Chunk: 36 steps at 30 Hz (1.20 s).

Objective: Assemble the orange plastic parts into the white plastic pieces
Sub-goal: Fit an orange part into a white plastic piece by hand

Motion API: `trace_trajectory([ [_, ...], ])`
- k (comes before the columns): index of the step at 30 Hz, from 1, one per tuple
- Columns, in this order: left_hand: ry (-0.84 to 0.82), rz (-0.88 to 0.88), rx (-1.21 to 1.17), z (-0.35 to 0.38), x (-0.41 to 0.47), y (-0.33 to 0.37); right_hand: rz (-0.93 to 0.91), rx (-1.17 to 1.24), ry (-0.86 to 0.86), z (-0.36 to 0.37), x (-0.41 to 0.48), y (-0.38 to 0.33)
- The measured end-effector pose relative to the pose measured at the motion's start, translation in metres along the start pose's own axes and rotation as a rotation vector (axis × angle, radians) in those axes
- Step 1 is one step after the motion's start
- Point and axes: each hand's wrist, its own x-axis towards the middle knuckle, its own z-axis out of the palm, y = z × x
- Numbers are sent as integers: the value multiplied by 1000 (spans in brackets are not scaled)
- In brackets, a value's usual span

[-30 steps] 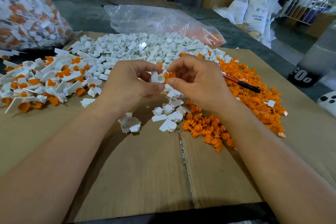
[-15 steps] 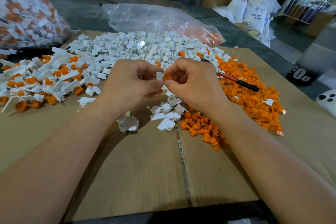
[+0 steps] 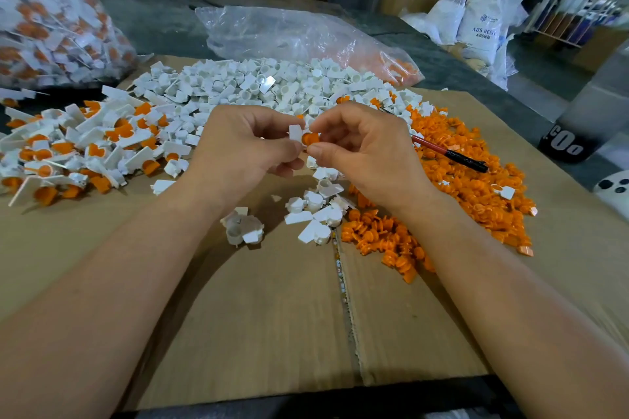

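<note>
Cardboard surface (image 3: 272,316) carries a white-piece heap (image 3: 272,85), loose orange parts (image 3: 476,187), assembled pieces (image 3: 85,146) and a red-black pen (image 3: 449,155). Above it, left hand (image 3: 238,150) pinches a white piece (image 3: 295,133); right hand (image 3: 367,153) pinches an orange part (image 3: 310,138) against it, round face toward the camera.

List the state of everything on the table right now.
Left hand, pinching white piece.
Right hand, pinching orange part.
Orange part, pressed against white piece; whether seated, cannot tell.
White pile, loose, unassembled.
Orange pile, loose, unassembled.
Assembled pile, heaped at left.
Pen, lying on orange pile.
Clear bag, slack, nearly empty.
</note>
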Motion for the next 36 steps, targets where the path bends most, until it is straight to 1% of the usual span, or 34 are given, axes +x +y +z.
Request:
trace_trajectory([
  [3,-3,14,34,0,0,0,-6,2,8,1,0,0],
  [6,3,24,86,2,-1,-2,-4,-21,-23,1,-2,0],
  [13,-13,-1,21,0,-1,0,-41,-29,25,2,-2,0],
  [16,-22,-14,13,1,-1,1,16,50,-12,-1,-1,-1],
  [18,-24,-27,-11,1,-1,2,22,76,-27,-1,-1,-1],
  [23,-15,-50,-79,2,-2,2,18,106,8,-1,-2,-2],
  [26,2,-72,-87,3,-1,2,32,123,-6,-1,-1,-2],
  [29,-7,-68,-77,3,0,2,28,142,-57,-2,-1,-2],
  [31,-16,-61,-75,3,-1,2,20,147,-59,-1,-1,-2],
  [36,-4,-40,-92,1,1,1,77,265,-75,-1,1,-1],
])
